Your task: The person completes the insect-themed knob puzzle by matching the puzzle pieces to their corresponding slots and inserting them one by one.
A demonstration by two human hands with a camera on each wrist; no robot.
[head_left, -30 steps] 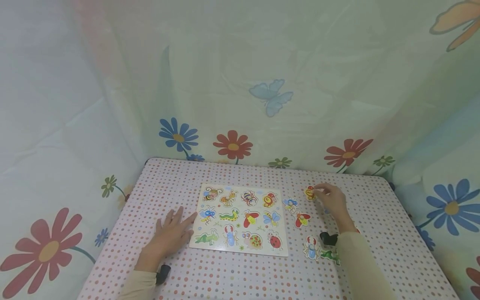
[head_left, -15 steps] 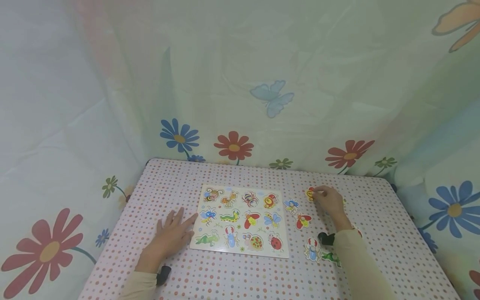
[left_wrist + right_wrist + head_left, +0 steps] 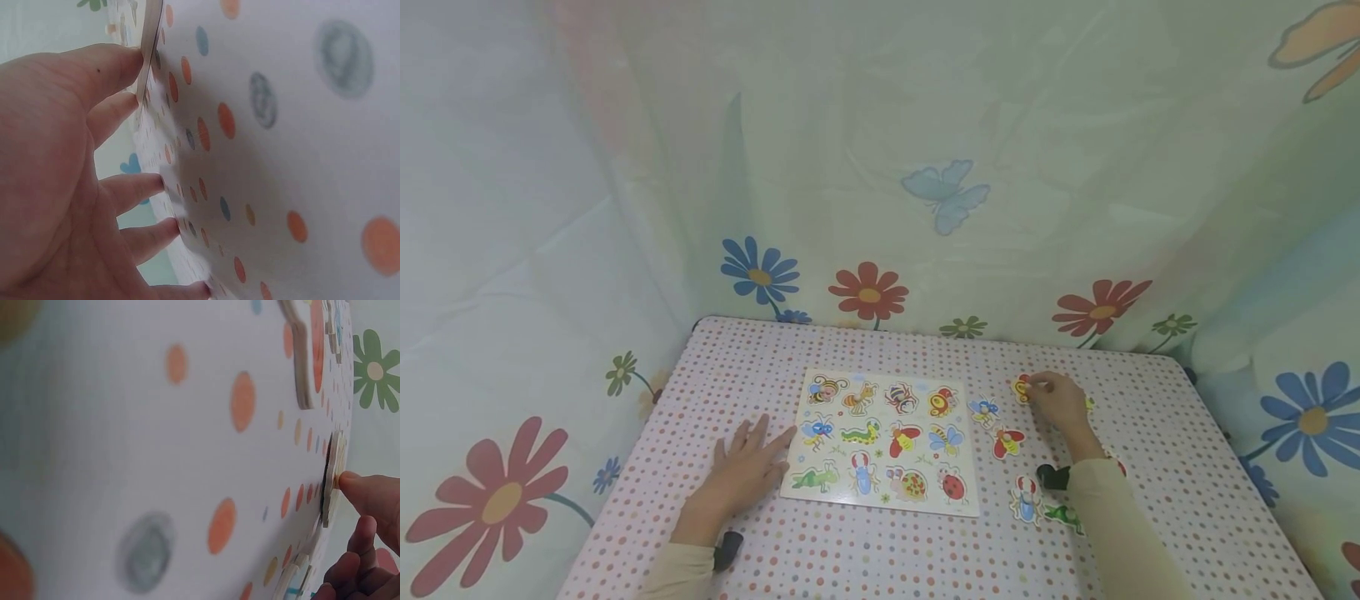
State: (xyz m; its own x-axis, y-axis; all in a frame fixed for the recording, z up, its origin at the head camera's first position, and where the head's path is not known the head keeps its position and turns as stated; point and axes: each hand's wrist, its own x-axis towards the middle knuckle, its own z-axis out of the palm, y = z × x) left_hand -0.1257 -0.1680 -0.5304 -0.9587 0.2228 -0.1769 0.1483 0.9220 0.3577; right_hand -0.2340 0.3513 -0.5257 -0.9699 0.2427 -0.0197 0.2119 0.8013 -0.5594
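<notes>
My left hand (image 3: 737,471) rests on the dotted tablecloth with fingers spread. Its thumb and index finger touch the edge of a wooden insect puzzle board (image 3: 150,44). On the right, my right hand (image 3: 1063,408) pinches a red-and-yellow puzzle piece (image 3: 1021,388) at the tablecloth. In the right wrist view, the thumb lies against that piece (image 3: 332,481), while the other visible fingers curl below it. The index fingertip is hidden there. The puzzle board (image 3: 846,497) lies flat between both hands, with rows of insect pictures.
Between board and right arm lie a blue insect piece (image 3: 984,408) and a red-winged piece (image 3: 1007,442). Nearer the front are a blue beetle piece (image 3: 1025,500) and a green grasshopper piece (image 3: 1063,517), partly under the right sleeve. A flowered curtain (image 3: 865,208) rises behind the table.
The right hand's raised fingers have come down closer together at the red-and-yellow piece, which stays about where it was. My left hand and the board have not moved.
</notes>
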